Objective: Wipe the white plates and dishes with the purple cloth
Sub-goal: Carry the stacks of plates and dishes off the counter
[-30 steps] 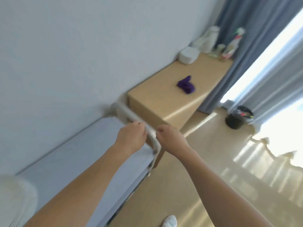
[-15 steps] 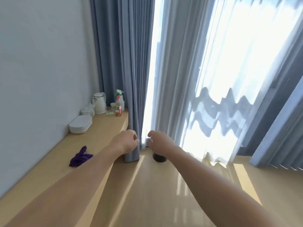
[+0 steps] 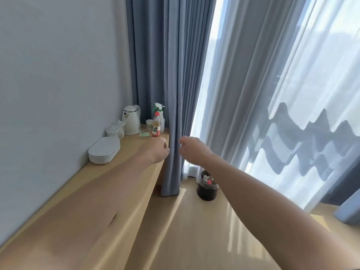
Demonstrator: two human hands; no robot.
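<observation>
Empty, loosely curled left hand and right hand now reach nearer the stack of white plates; purple cloth, in view 0.5 s ago, now hidden, likely under the left forearm short of that stack, so no wiping yet.

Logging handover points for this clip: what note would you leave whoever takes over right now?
Left hand: loosely curled, holding nothing, over the wooden counter.
Right hand: likewise, beside the blue curtain.
The stack of white plates sits on the counter by the wall, untouched.
The purple cloth is not in view; the left arm may hide it.
Done: no wiping shown. Left: get the cloth, wipe every plate.
</observation>
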